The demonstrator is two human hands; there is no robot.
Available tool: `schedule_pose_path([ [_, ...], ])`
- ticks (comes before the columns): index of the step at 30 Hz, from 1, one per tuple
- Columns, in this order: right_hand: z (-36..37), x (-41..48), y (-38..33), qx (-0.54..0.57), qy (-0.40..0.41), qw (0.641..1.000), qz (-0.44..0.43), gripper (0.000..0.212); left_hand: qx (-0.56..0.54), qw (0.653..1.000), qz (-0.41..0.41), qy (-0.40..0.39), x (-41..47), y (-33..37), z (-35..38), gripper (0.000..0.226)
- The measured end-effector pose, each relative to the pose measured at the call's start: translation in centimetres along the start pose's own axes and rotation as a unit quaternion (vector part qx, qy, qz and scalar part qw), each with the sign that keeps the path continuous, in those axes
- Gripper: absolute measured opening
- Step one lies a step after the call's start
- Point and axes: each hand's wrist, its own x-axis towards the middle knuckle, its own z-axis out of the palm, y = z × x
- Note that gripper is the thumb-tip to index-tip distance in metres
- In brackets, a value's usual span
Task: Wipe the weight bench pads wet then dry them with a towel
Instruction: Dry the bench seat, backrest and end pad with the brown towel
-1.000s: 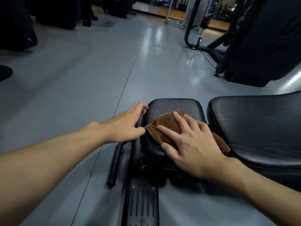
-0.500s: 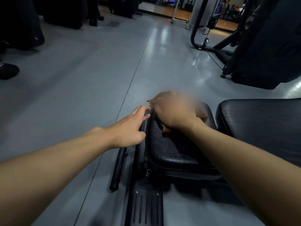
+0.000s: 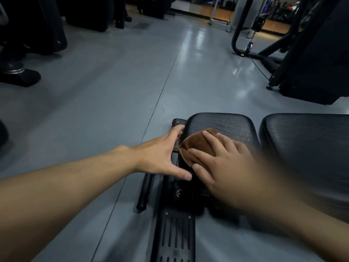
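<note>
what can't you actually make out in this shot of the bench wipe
- Head view: much of the brown cloth lies under the flat right hand; wet or dry cannot be told.
- Near part of the small black seat pad: hidden by that hand.
- The larger black pad is cut off by the right edge.

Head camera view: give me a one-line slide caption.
Right hand presses a brown cloth on the small bench pad; left hand rests against the pad's side.
</note>
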Motion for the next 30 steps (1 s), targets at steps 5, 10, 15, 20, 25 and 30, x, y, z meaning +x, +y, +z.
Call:
schedule_pose_path([
  [5, 0.1, 4.5, 0.7, 0.022, -0.028, 0.999, 0.025, 0.057, 0.012, 1.0, -0.016, 0.018, -0.4, -0.5, 0.7, 0.143],
  [10, 1.4, 11.1, 2.5, 0.039, -0.034, 0.996, 0.071, 0.05, 0.003, 1.0, -0.005, 0.013, -0.3, -0.1, 0.4, 0.147],
  [15, 1.5, 12.9, 4.6, 0.047, -0.046, 0.995, 0.08, 0.047, 0.008, 1.0, -0.001, 0.005, 0.0, 0.6, -0.3, 0.143],
  [20, 0.9, 10.0, 10.3, 0.06, -0.038, 0.986, 0.148, 0.042, 0.008, 1.0, -0.001, -0.002, 0.0, 0.6, -0.4, 0.142],
  [25, 1.4, 9.1, 11.0, 0.052, -0.014, 0.987, 0.155, 0.041, 0.002, 1.0, -0.002, 0.005, 0.0, 0.5, -0.2, 0.143],
  [30, 1.1, 8.5, 6.0, 0.024, -0.025, 0.998, 0.055, 0.043, -0.014, 1.0, -0.014, 0.011, -0.1, 0.5, 0.1, 0.145],
])
